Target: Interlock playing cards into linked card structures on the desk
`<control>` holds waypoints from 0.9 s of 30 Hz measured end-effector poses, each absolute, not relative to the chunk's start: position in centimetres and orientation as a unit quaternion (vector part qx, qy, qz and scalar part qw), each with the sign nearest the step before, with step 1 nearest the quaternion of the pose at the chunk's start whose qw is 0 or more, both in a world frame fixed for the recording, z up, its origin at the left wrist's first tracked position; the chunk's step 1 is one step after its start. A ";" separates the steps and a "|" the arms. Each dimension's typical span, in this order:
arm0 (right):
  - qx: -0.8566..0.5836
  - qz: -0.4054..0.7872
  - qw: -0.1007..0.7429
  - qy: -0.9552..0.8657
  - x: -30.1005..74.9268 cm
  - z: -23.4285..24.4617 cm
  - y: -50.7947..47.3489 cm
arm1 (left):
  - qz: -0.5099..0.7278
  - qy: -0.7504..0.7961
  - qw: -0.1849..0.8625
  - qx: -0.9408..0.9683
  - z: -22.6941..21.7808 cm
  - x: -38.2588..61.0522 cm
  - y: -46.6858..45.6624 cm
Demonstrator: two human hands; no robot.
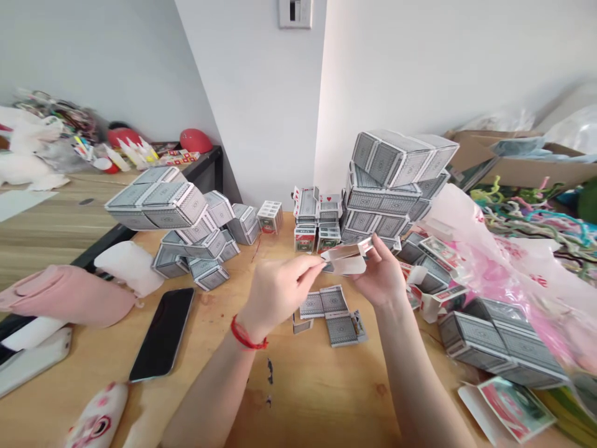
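Note:
My left hand (278,287), with a red string on the wrist, pinches the flap of a small open card box (346,259). My right hand (383,277) holds the same box from the other side, fingers curled round it. Both hands hover above the wooden table (317,392). Directly under them lie several loose grey-backed playing cards (332,311). Behind the hands stand small decks and boxes in a row (317,224).
Stacks of grey card boxes rise at the left (172,214) and at the right (396,174). A black phone (163,333) lies at the left. A pink plastic bag (504,261) and more boxes (494,339) crowd the right. A pink cloth (69,302) lies far left.

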State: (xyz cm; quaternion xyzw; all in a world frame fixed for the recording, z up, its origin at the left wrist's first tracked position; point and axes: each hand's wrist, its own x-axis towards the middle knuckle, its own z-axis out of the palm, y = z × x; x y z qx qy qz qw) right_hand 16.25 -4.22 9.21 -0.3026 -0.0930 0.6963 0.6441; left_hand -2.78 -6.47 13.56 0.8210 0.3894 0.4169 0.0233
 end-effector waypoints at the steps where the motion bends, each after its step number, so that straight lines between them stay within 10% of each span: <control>1: -0.293 0.700 0.644 -0.097 16.6 9.2 -4.2 | 0.421 0.388 0.028 0.820 14.1 -3.4 -6.5; 21: -0.298 0.686 0.653 -0.119 17.2 9.5 -4.1 | 0.456 0.444 0.027 0.771 15.4 -6.1 -6.4; 27: -0.381 0.589 0.694 -0.161 19.5 9.7 -4.7 | 0.289 0.553 0.110 0.773 13.5 -9.4 -3.1</control>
